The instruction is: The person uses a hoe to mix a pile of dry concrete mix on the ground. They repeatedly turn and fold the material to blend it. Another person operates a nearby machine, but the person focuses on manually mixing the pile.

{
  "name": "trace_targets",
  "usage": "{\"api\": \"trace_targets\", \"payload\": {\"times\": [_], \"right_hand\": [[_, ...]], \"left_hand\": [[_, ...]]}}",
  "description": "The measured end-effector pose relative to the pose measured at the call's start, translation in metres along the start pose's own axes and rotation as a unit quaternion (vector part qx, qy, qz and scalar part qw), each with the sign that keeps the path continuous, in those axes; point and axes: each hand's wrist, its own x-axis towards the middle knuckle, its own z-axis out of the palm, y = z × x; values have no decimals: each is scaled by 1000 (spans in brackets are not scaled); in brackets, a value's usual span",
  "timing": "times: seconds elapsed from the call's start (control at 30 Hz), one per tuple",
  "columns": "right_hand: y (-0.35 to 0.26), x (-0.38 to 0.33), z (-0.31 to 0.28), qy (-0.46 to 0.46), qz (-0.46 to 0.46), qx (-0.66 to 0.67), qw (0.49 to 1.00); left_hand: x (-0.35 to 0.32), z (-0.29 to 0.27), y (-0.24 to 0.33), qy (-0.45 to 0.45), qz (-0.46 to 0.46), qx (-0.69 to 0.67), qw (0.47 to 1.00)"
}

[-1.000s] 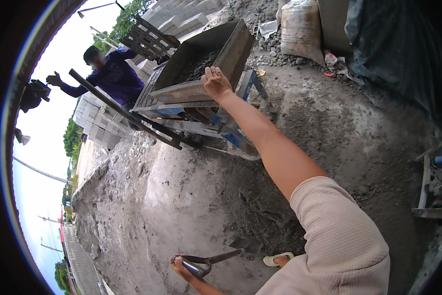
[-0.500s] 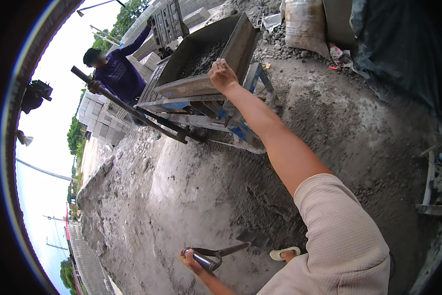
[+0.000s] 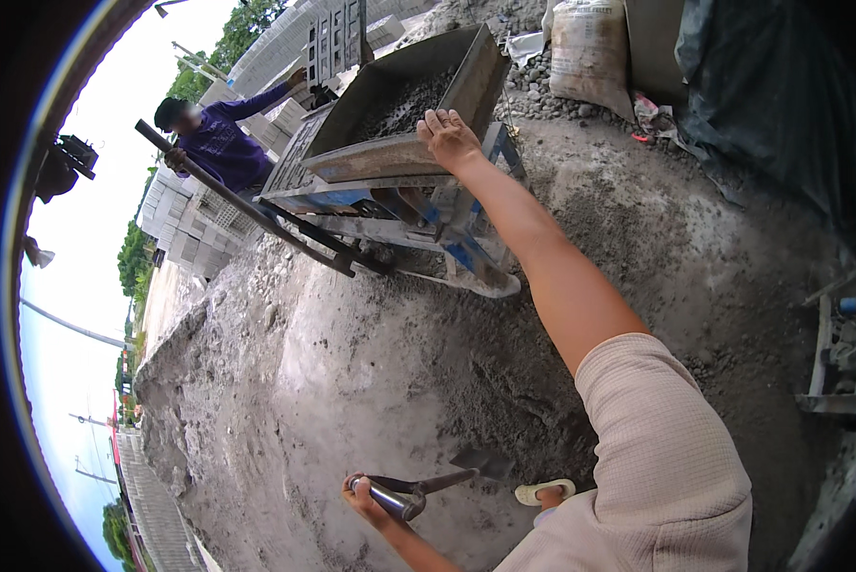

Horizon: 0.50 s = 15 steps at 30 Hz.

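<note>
My left hand (image 3: 363, 493) is closed round the silver grip of a shovel (image 3: 438, 482). The shovel's dark blade lies low, close to my foot in a pale clog (image 3: 544, 492). Stretched far forward, my right hand (image 3: 450, 139) is laid with fingers apart at the rim of a metal hopper tray (image 3: 376, 157). Dark grey wet mix (image 3: 404, 105) sits inside the tray. Whether the fingertips press on the rim is hard to tell. The tray rides on a blue and grey machine frame (image 3: 371, 200).
Across the machine a co-worker (image 3: 223, 143) in purple holds a long dark lever bar (image 3: 209, 181) and touches an upright slotted plate (image 3: 336, 43). Stacked blocks (image 3: 194, 229) stand behind. A filled sack (image 3: 590, 52), gravel and dark tarp (image 3: 781, 114) lie beyond the tray; a metal frame (image 3: 843, 334) stands right.
My right hand has shifted slightly right along the tray rim, and its fingers have spread. The co-worker's hand has lowered along the slotted plate. The shovel stays in my left hand.
</note>
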Motion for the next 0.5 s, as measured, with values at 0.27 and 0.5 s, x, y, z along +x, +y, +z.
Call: {"api": "trace_targets", "payload": {"times": [0.27,0.5], "right_hand": [[-66,-265,25,-258,208,412,849],[-134,-663,-74,-521,407,377,649]], "left_hand": [[1,14,-5,-62,-16,-45,997],[47,15,-34,-373,-45,-18,927]]}}
